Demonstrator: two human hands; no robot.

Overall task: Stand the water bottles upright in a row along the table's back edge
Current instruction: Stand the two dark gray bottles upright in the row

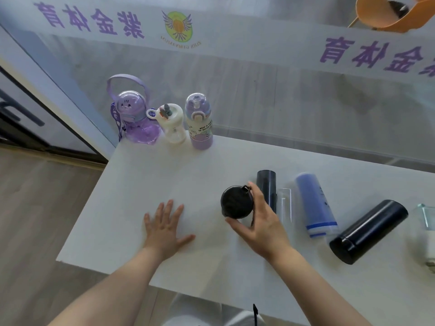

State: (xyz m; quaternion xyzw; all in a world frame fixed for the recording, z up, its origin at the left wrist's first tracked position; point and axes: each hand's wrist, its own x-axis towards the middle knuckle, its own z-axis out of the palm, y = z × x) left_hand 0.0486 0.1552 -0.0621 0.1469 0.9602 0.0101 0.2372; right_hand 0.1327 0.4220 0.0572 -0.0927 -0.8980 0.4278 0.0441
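Observation:
Three bottles stand upright at the table's back left corner: a purple bear-shaped bottle (135,118) with a strap, a white bottle (171,123) and a lilac printed bottle (200,121). My right hand (261,220) grips a black-lidded bottle (236,202), seen from above its lid. My left hand (166,228) rests flat on the white table (146,180), fingers spread. Lying on their sides to the right are a dark blue bottle (267,188), a clear-and-blue bottle (315,204) and a black flask (368,231).
A glass container (426,217) sits at the right edge of view. A glass wall with purple lettering runs behind the table. An orange chair (386,15) is beyond it. The table's left edge drops to a wooden floor.

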